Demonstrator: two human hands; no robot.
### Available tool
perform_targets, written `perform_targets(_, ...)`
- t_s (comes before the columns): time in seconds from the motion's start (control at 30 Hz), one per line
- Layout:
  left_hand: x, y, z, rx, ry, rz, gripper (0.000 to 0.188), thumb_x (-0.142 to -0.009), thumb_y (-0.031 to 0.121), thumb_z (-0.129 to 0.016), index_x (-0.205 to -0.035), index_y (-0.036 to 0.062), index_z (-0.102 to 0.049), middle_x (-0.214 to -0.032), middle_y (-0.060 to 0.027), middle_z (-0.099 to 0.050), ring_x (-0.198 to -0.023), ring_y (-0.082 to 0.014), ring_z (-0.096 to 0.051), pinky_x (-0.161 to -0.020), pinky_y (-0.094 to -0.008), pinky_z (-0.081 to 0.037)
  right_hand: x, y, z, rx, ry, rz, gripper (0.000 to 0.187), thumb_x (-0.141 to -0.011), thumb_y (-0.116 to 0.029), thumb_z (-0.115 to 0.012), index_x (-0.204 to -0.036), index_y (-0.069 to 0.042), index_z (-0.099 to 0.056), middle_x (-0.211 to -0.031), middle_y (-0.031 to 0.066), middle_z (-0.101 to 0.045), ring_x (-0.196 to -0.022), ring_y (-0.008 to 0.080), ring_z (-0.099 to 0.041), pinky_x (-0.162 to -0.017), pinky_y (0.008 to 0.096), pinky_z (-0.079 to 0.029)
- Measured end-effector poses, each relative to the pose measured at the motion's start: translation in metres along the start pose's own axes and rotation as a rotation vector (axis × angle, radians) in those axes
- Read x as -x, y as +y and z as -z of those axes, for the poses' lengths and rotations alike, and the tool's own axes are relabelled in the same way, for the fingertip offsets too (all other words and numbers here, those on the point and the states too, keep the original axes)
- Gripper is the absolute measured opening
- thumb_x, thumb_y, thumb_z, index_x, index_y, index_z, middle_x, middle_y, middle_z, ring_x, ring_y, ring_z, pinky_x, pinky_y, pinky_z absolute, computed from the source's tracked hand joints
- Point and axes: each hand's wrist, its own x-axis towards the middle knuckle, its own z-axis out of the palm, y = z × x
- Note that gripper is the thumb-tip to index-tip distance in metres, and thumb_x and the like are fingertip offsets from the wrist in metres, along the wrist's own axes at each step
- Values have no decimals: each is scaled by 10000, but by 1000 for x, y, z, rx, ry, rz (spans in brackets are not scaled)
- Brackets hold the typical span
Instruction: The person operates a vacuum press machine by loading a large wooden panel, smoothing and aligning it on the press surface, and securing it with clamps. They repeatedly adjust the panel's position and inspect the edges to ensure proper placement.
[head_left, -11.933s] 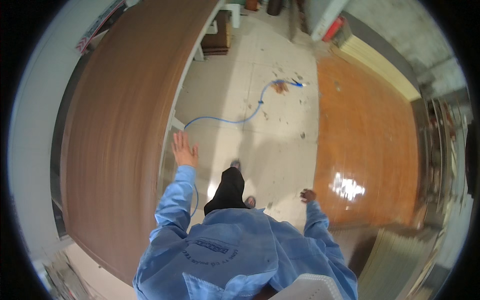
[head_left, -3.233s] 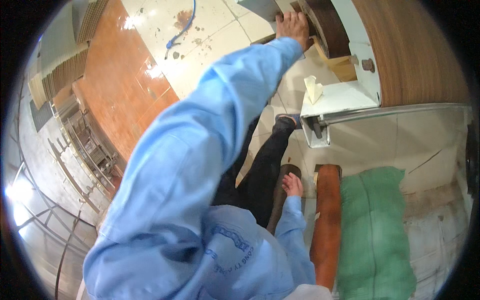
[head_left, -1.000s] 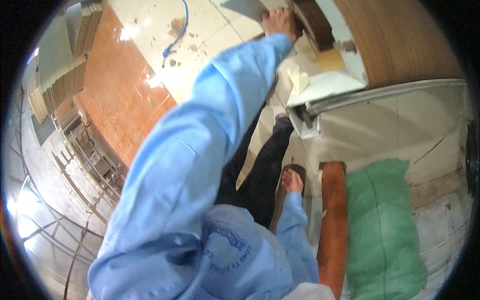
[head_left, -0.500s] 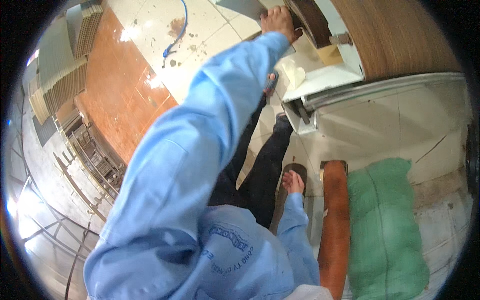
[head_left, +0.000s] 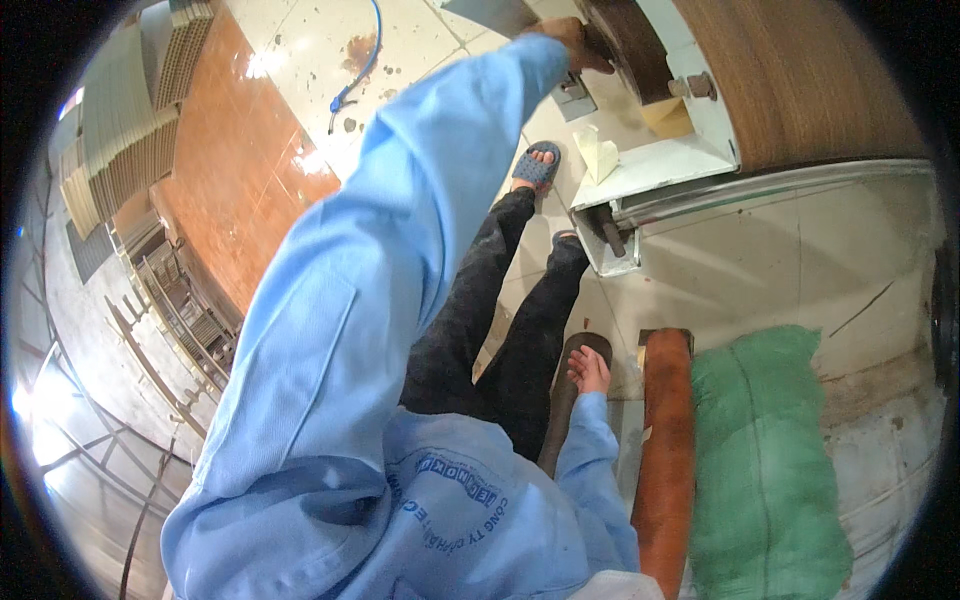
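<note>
My left hand [head_left: 562,42] reaches to the far end of a machine, beside a dark curved part [head_left: 632,50]. A finger or thumb points toward that part; the rest of the fingers are hidden, so I cannot tell whether they hold anything. A thin grey panel [head_left: 488,14] lies just left of this hand. My right hand [head_left: 590,372] is low at my right side, palm up, with loosely bent fingers apart and nothing in them. Below it is the rounded end of a dark brown roll [head_left: 592,343].
A wood-grain roll [head_left: 800,80] sits above a white metal bracket [head_left: 665,165] and long rail [head_left: 770,185]. Crumpled cream paper [head_left: 597,155] rests by the bracket. An orange-brown roll [head_left: 665,450] and green sack [head_left: 765,450] lie at right. Stacked panels [head_left: 120,130], a rack [head_left: 180,320] and blue hose [head_left: 375,45] are leftward.
My left hand has turned and shifted slightly farther up beside the dark curved part, so its fingers show less. My sandalled left foot has come into fuller view. My right hand stays nearly in place.
</note>
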Motion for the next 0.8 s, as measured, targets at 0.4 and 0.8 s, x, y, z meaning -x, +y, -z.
perform_targets(0.4,-20,1,-6,122,-195,-196,438,-709,465,-817,-1031,178,-745,-1048,-135,-724,-1017,-270,-687,-980,-486,-480,-1,7,2,-42,-13,-5,377,-1020,-354,-529,-1255,-65,-587,-1070,97,-702,-865,177,-674,-682,339,-540)
perform_targets(0.8,0,17,30,88,-279,-25,540,-708,444,-818,-1132,122,-727,-1128,-115,-704,-1065,-269,-669,-949,-379,-520,3,3,-7,-57,6,-6,367,-1026,-349,-519,-1243,-65,-603,-1090,98,-700,-892,176,-669,-708,332,-532)
